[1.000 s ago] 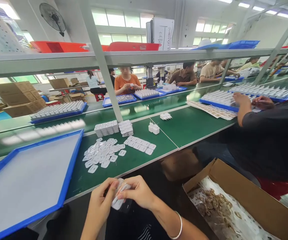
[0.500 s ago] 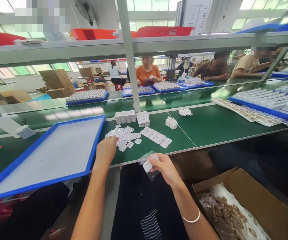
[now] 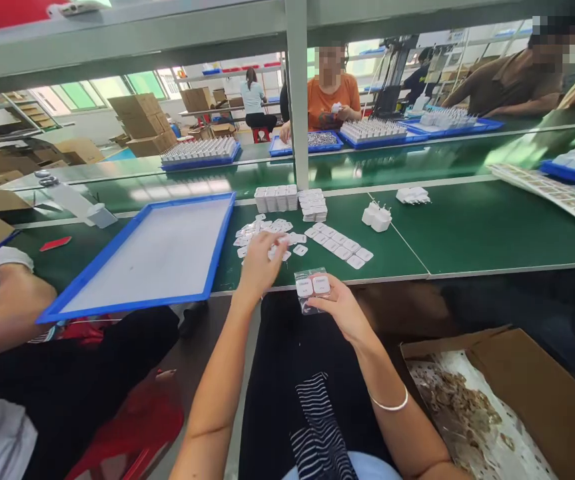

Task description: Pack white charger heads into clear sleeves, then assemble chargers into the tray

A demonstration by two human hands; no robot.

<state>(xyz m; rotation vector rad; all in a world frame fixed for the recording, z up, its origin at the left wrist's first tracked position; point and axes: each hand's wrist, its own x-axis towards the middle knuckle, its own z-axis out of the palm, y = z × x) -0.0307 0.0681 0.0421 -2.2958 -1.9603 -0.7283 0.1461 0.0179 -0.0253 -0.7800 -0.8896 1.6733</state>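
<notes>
The right hand (image 3: 343, 305) grips a clear bag (image 3: 305, 305) holding two labelled white pieces (image 3: 321, 285), just at the near edge of the green counter (image 3: 472, 237). The left hand (image 3: 261, 264) is over the loose pile (image 3: 247, 231), its fingers partly curled; whether they grip a piece cannot be told. The pile lies between the blue-rimmed tray (image 3: 222, 248) and the flat rows (image 3: 340, 244), with stacks (image 3: 276, 199) behind, beside a post (image 3: 297, 100). Bare green surface extends rightward past the white housings (image 3: 377, 217), toward patterned sheets (image 3: 557, 200).
</notes>
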